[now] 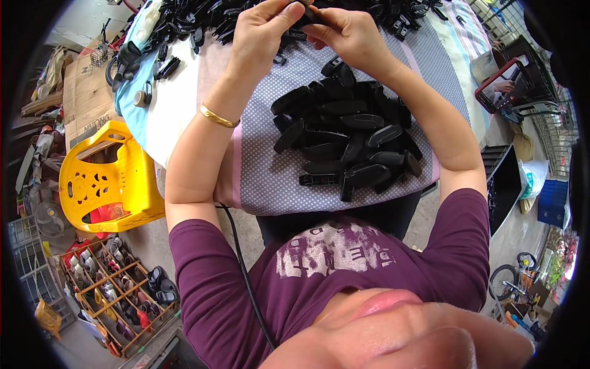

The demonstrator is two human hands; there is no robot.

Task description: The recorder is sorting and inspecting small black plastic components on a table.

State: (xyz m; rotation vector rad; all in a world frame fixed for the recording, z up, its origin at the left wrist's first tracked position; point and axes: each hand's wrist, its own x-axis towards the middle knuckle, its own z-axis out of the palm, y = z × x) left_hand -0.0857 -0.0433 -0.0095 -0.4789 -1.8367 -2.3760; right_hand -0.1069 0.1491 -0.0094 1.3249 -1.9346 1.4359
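At the far edge of the view, my left hand (265,26) and my right hand (350,35) meet over the table. Between their fingertips is a small black plastic part (314,16), pinched from both sides and partly covered by the fingers. Its exact kind cannot be made out. Nearer to me, between my forearms, lies a heap of black elongated plastic pieces (356,123) with rounded ends. Beyond my hands spreads a larger pile of black plastic parts (200,21), running off the top of the picture.
A patterned cloth (264,178) covers the table. On its left lie a small round item (142,97) and loose black parts (166,67). A yellow plastic chair (114,178) stands left, above a shoe rack (117,289). A red-framed dark object (504,85) is at the right edge.
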